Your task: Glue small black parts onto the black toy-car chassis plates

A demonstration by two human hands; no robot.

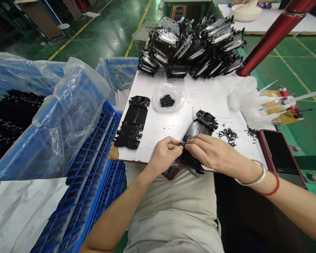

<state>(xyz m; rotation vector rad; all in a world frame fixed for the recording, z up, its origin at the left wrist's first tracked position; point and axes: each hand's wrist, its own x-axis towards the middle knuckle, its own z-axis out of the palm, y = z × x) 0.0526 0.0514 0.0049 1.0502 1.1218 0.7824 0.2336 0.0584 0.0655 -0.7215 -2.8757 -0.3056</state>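
A black toy car chassis (pixel 197 129) lies slantwise at the table's front edge, its near end sticking out over my lap. My left hand (pixel 166 153) pinches at the left side of this chassis; any small part between the fingertips is too hidden to name. Across its middle rests my right hand (pixel 209 151), fingers bent and closed on the chassis. A second black chassis (pixel 133 121) lies flat on the left of the white table. Behind my hands, a clear plastic bag (pixel 183 92) holds small black parts (pixel 167 101). More small black parts (pixel 228 135) are scattered to the right.
Many chassis (pixel 192 49) are piled along the table's back. Blue crates (pixel 94 140) lined with plastic stand at the left. On the right are a red post (pixel 272 37), white-nozzled bottles (pixel 265 105) and a phone (pixel 281 154) in a red case.
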